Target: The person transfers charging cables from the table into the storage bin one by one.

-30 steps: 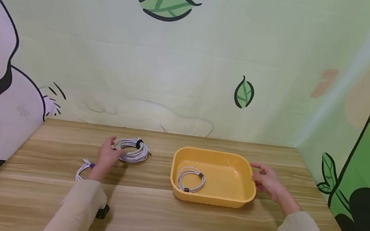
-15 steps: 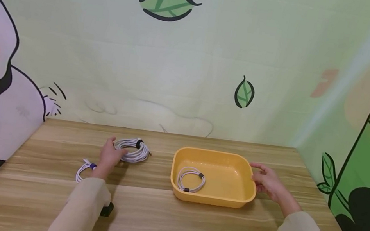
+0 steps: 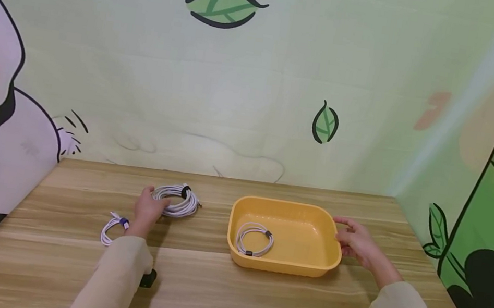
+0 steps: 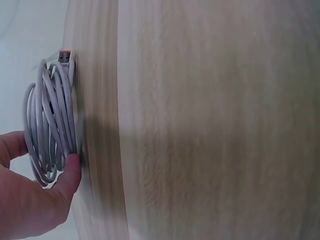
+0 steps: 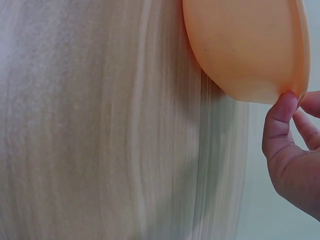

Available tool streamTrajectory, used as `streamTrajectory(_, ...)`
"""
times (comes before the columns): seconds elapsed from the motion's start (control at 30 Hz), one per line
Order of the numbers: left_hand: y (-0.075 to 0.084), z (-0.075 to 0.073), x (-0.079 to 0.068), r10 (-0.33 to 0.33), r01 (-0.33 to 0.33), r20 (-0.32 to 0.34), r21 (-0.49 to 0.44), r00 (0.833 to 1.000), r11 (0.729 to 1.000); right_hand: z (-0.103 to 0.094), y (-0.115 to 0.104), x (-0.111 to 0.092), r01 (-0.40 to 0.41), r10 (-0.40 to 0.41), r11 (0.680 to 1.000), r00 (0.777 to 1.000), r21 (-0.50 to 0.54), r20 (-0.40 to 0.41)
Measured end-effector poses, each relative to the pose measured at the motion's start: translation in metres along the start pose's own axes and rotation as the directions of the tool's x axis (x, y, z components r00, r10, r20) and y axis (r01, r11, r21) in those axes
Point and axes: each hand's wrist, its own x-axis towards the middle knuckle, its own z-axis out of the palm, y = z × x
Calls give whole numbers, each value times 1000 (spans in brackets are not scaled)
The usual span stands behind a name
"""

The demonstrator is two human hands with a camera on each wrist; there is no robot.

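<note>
The tabletop is carrying the tray, whose right end the right hand is gripping between thumb and fingers, probably steadying it. Left of the tray, the left hand is pinching the large coil by its near side, presumably keeping its loops together; the coil is lying just beyond that hand, well apart from the right. The thin coil is resting inside the tray; the blue-tied coil is lying beside the left wrist.

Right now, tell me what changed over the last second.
The left sleeve shifted slightly rightward, uncovering more of the small cable coil. Unchanged: the left hand holds the large coil, the right hand holds the yellow tray, and the tied cable lies inside it.
</note>
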Motion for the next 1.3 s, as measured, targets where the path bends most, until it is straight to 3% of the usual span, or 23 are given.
streamTrajectory(0.27, -4, 4, 1, -31, 26, -34, -139, 999, 990, 0, 0, 0, 2, -2, 1000, 1000, 5, 2)
streamTrajectory(0.57, -8, 8, 1, -118, 98, -42, -332, 992, 938, 1, 1, 0, 1, -1, 1000, 1000, 8, 3)
streamTrajectory(0.8, -9, 6, 2, -148, 124, -40, -360, 988, 925, 1, 1, 0, 10, -10, 1000, 1000, 12, 6)
streamTrajectory(1.3, -8, 0, 1, -194, 190, 32, -409, 981, 893, 0, 3, 1, 10, -10, 1000, 1000, 21, 9)
